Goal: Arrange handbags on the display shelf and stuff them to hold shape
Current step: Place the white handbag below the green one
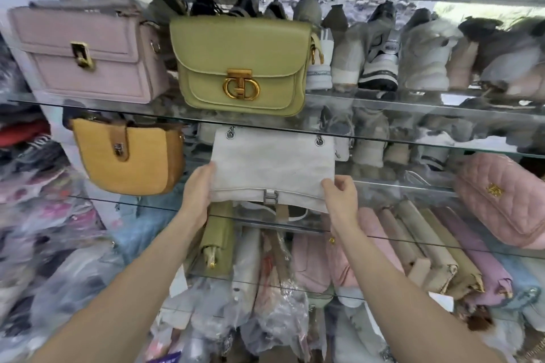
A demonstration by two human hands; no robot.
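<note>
A white handbag (272,166) with a silver clasp stands on the middle glass shelf (413,186), facing me. My left hand (196,191) holds its left edge and my right hand (342,196) pinches its lower right corner. Left of it sits a mustard woven bag (126,156). On the glass shelf above stand an olive green bag (240,65) with a gold clasp and a mauve pink bag (85,53). A pink quilted bag (504,197) lies at the right end of the middle shelf.
Rows of shoes (383,53) fill the back of the upper shelves. Below the middle shelf, flat bags and purses (427,250) are packed on edge. Plastic-wrapped goods (44,244) pile up at the left and bottom.
</note>
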